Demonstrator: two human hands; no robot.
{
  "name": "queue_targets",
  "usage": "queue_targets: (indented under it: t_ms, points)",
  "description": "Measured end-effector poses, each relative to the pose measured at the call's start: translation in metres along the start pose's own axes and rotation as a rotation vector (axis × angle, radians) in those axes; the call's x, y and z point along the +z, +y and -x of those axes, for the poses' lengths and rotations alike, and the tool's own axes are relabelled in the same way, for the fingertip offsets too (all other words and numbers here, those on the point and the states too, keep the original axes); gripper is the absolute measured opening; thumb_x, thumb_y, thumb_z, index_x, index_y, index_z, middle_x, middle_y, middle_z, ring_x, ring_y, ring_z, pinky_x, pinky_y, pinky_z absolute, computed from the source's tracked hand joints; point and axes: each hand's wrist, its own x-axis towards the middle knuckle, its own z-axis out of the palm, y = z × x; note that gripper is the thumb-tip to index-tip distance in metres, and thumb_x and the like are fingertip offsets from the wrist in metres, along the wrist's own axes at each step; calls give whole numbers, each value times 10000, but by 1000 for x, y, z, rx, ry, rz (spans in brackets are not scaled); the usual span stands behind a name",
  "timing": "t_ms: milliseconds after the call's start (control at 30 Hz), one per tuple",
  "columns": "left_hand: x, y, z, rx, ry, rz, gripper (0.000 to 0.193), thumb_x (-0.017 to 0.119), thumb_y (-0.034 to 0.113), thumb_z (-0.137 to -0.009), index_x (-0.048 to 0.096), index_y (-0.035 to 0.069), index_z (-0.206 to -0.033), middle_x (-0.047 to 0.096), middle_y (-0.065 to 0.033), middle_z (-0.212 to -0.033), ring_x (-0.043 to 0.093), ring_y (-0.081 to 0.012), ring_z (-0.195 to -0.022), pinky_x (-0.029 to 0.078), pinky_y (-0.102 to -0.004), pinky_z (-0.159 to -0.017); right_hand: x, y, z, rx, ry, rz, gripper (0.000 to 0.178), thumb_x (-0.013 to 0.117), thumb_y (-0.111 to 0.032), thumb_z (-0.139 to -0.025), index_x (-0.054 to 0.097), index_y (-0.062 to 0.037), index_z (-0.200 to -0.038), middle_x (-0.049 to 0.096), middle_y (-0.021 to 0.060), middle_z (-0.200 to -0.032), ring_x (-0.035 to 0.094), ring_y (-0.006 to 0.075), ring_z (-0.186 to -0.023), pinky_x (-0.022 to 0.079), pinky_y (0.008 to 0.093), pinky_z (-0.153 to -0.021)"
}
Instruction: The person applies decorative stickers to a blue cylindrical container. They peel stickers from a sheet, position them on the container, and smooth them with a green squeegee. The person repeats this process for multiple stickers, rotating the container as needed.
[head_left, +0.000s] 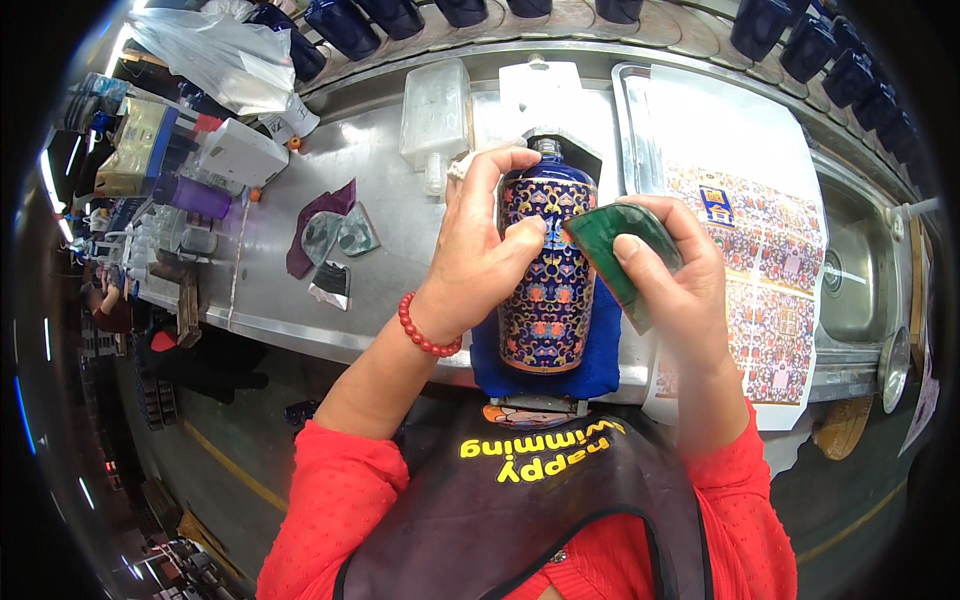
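Note:
A dark blue bottle (pixel 545 310) with a colourful floral pattern lies in front of me, its neck pointing away and its base towards me. My left hand (pixel 485 240) is closed on its left side near the shoulder, thumb across the patterned front. In my right hand (pixel 685 265) is a flat green scraper (pixel 612 250) with a curved edge, pinched between thumb and fingers. The scraper's left corner is at the bottle's right side; whether it touches, I cannot tell. Under the bottle lies a blue cloth (pixel 602 355) at the table's front edge.
Printed sheets (pixel 775 345) with matching patterns lie on the right, beside a metal sink (pixel 855 290). A clear plastic container (pixel 435 115) stands behind my left hand. Dark scraps (pixel 320 225) lie on the metal table (pixel 390 290). Several blue bottles (pixel 755 25) line the far conveyor.

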Motion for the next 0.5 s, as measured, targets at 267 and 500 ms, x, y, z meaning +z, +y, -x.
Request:
queue_targets:
  t_ms: [267, 500]
  points:
    - [1, -2, 3, 14, 13, 53, 478, 617, 61, -837, 535, 6, -1305, 582, -144, -1285, 516, -288, -1237, 364, -404, -1107, -1, 2, 1, 63, -6, -43, 253, 650, -37, -943, 616, 0, -1191, 660, 50, -1056, 636, 80, -907, 542, 227, -778]
    - [1, -6, 6, -31, 33, 71, 486, 626, 81, -841, 540, 11, -1314, 583, -153, -1283, 517, -291, -1240, 360, -403, -1111, 2, 1, 2, 65, 29, -110, 249, 644, -40, -951, 610, -4, -1195, 660, 43, -1037, 639, 77, -896, 544, 220, -750]
